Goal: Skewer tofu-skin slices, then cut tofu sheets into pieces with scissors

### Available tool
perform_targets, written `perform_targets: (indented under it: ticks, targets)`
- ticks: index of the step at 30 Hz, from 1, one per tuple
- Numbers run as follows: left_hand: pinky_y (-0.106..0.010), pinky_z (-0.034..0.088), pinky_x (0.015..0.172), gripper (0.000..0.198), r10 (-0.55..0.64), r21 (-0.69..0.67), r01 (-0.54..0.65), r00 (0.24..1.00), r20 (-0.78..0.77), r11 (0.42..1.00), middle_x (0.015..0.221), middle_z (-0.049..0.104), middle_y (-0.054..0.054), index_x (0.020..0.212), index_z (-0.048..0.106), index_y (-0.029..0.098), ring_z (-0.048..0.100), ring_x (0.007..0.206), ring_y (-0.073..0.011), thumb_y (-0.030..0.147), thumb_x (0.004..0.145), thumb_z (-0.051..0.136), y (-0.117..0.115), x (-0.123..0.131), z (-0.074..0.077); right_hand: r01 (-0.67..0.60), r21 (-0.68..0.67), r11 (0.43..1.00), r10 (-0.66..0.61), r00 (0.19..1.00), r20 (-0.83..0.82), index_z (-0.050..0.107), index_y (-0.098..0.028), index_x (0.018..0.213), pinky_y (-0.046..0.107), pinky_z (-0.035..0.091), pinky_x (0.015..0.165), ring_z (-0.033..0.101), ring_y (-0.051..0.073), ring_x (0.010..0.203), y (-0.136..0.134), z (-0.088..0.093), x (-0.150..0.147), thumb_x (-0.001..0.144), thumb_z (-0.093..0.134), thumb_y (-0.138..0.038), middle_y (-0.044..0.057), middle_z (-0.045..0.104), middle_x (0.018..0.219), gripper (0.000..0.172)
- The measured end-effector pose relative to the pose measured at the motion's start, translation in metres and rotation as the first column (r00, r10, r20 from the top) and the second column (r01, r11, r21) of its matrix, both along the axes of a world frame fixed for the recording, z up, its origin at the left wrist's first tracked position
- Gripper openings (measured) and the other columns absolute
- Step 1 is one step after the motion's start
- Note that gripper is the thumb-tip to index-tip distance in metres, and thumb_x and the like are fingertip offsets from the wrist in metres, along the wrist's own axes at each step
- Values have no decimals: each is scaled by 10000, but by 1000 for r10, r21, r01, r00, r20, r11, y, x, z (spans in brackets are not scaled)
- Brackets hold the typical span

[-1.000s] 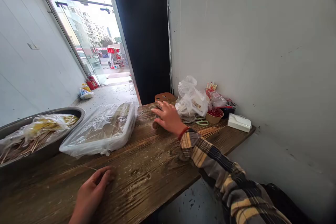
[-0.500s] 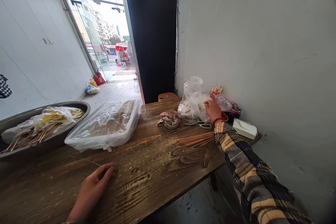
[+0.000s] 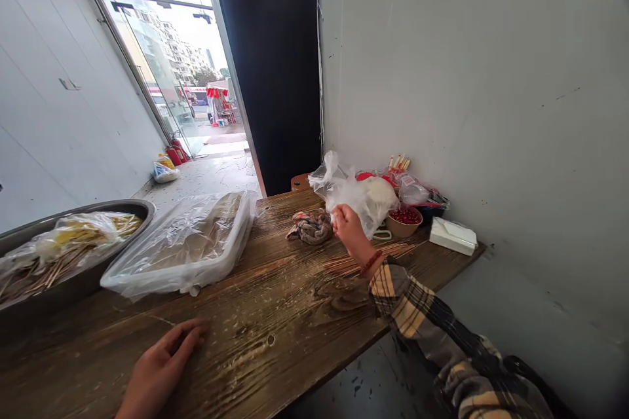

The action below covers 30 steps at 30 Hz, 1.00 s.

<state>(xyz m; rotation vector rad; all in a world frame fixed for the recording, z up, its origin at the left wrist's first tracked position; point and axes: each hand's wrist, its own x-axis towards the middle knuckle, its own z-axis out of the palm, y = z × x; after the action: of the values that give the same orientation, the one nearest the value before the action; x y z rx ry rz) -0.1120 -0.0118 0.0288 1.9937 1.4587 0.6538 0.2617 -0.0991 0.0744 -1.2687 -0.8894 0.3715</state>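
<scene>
Right of centre, the right hand point(image 3: 350, 231) is pinching the white bag point(image 3: 340, 190), its fingers pressing together on the plastic. The cloth point(image 3: 308, 228) is lying just left of that hand, the sticks point(image 3: 344, 266) below it, the bowl point(image 3: 404, 229) to its right. At lower left, the left hand point(image 3: 164, 360) is resting on the table point(image 3: 246, 340); whether its fingertips are touching, I cannot tell.
</scene>
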Motion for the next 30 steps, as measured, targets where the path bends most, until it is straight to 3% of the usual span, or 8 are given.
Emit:
perform_targets:
  ticks: [5, 12, 16, 19, 22, 25, 27, 30]
  targets:
    - [-323, 531, 797, 365, 12, -29, -12, 1000, -6, 999, 910, 762, 4, 778, 713, 296, 697, 897, -275, 601, 613, 598, -2, 1, 0, -3, 35, 999, 6, 996, -84, 487, -216, 732, 160, 283, 351, 382, 68, 390, -22, 11, 5, 739, 623, -474, -99, 429, 495, 292]
    - [-367, 505, 840, 419, 1, -60, 2, 999, 52, 998, 938, 758, 11, 844, 736, 332, 680, 924, -287, 644, 594, 610, 6, -2, -14, 209, 234, 950, -163, 966, -198, 439, -212, 665, 142, 274, 356, 300, 29, 369, -53, 96, 108, 761, 635, -377, -120, 362, 479, 274]
    - [-360, 514, 817, 405, -7, -30, 9, 997, 73, 1000, 930, 761, 11, 810, 742, 333, 683, 909, -287, 644, 581, 620, 5, -2, -13, 351, 216, 911, -311, 929, -199, 437, -207, 608, 181, 346, 386, 364, 47, 395, -63, 114, 151, 777, 630, -333, -86, 427, 509, 285]
    - [-342, 523, 799, 410, -13, -21, 15, 997, 72, 1000, 912, 764, 4, 805, 746, 314, 690, 888, -279, 635, 581, 621, 3, -1, -9, 539, 155, 828, -555, 827, 91, 558, -179, 729, 264, 480, 519, 532, 115, 542, -73, 115, 161, 792, 602, -295, -13, 569, 638, 139]
    - [-337, 532, 781, 428, -9, -7, 10, 999, 49, 1000, 899, 767, 1, 806, 746, 302, 694, 870, -278, 641, 583, 610, 2, 0, -7, 592, 327, 737, -659, 520, 544, 649, -163, 962, 411, 517, 802, 608, 223, 928, -79, 115, 142, 794, 600, -243, 92, 658, 966, 192]
    - [-300, 531, 761, 469, -7, -16, 7, 1000, 5, 1000, 927, 766, -1, 854, 746, 284, 696, 882, -260, 644, 603, 583, 2, 0, -5, 369, 367, 854, -513, 477, 714, 662, -186, 1050, 408, 498, 875, 590, 228, 1047, -67, 108, 103, 896, 486, -237, 96, 660, 1074, 240]
    - [-263, 520, 768, 507, -14, -33, 12, 999, -36, 999, 975, 759, -8, 926, 739, 259, 692, 911, -236, 635, 636, 561, 1, -1, -4, 157, 154, 976, -219, 641, 735, 658, -197, 1088, 320, 529, 774, 652, 174, 879, -47, 94, 81, 933, 438, -240, 56, 701, 964, 273]
    - [-243, 503, 819, 543, -34, -44, 31, 998, -60, 999, 1027, 747, -21, 985, 721, 226, 680, 958, -219, 624, 666, 536, 0, -2, -3, 122, -223, 967, 85, 672, 736, 679, -210, 1086, 255, 527, 732, 672, 139, 804, -13, 63, 75, 890, 484, -209, 23, 728, 961, 277]
